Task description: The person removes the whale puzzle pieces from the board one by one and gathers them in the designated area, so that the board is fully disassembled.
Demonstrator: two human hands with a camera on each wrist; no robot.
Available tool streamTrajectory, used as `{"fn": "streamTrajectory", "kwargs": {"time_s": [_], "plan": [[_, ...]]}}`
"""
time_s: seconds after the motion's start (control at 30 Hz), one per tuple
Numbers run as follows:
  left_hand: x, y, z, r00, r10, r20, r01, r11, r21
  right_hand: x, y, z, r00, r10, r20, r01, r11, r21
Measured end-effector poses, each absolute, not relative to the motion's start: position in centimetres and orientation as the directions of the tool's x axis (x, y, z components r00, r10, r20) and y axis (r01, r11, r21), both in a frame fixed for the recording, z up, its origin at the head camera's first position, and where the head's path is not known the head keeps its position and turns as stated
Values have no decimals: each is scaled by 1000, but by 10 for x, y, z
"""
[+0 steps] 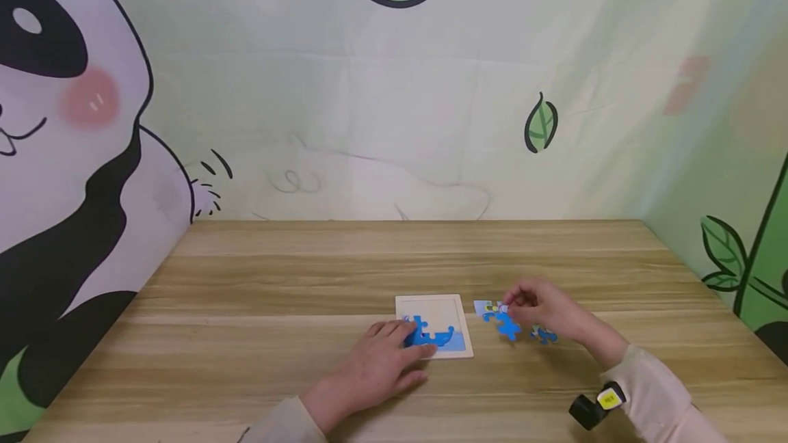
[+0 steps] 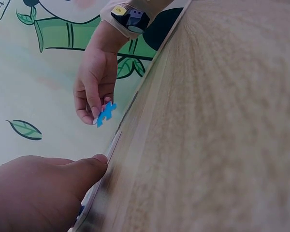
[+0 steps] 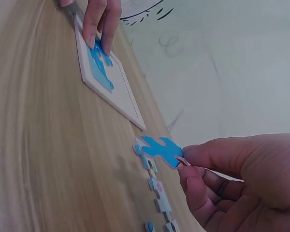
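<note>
A square wooden puzzle tray (image 1: pixel 434 300) lies on the table with blue jigsaw pieces (image 1: pixel 440 339) fitted along its bottom and left side. My left hand (image 1: pixel 378 361) rests over its lower left corner, fingertips on the pieces and thumb at the lower edge. Just right of the tray, my right hand (image 1: pixel 542 306) pinches a blue puzzle piece (image 3: pixel 162 149) between thumb and fingers. The piece is held above the table, clear of the tray. Below it in the right wrist view is a row of loose puzzle pieces (image 3: pixel 158 193).
More loose pieces (image 1: pixel 544 334) lie beneath the right hand. The wood-grain table (image 1: pixel 277 279) reaches back to a wall (image 1: pixel 394 122) painted with a panda and leaves. A black wrist camera (image 1: pixel 591 410) sits on the right sleeve.
</note>
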State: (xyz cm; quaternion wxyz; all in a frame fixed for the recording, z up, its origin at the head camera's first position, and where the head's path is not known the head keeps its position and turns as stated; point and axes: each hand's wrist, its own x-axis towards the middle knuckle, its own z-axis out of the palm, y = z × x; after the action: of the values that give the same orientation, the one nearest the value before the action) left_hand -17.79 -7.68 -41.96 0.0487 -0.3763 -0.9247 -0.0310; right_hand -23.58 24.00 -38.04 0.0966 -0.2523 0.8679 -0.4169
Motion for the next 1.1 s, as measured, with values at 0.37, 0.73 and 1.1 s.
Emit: {"fn": "streamTrajectory", "kwargs": {"time_s": [0.37,0.73,1.1], "plan": [[-178,-77,-419,-717,689,110,694,719,23,-233,251,-386,-864,-504,-4,-321,557,-766],[-178,-77,-419,-715,691,103,696,717,26,-234,252,-391,-865,-502,-5,-337,588,-735],[-178,-79,-420,-702,702,124,707,707,3,-230,243,-395,-903,-429,-9,-322,691,-647]]}}
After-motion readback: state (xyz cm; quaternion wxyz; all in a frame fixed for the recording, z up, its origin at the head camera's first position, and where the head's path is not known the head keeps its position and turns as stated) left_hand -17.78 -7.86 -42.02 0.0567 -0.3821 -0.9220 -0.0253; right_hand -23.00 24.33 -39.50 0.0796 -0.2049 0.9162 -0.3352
